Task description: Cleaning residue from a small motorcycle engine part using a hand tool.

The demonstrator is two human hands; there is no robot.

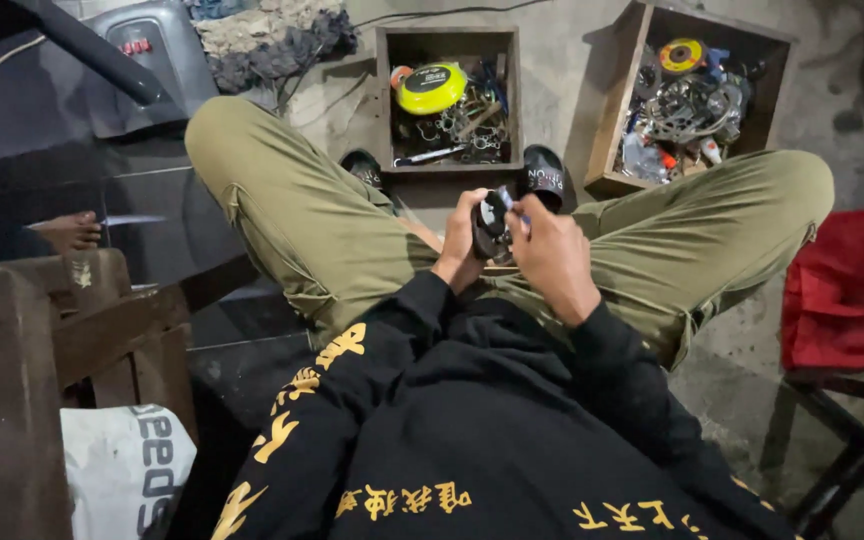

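I sit with knees apart in olive trousers and a black long-sleeved top with yellow lettering. My left hand point(460, 245) grips a small round dark metal part point(492, 228) between my knees. My right hand point(550, 255) is closed beside it, holding a thin tool point(512, 203) with a bluish tip against the part. Most of the part is hidden by my fingers.
Two open wooden boxes stand on the concrete floor ahead: one point(384, 100) with a yellow round case point(432, 88) and metal bits, one point(614, 120) tilted, full of parts. Black sandals point(546, 172) by my feet. Wooden bench point(42, 340) left, red cloth point(847, 290) on a stool right.
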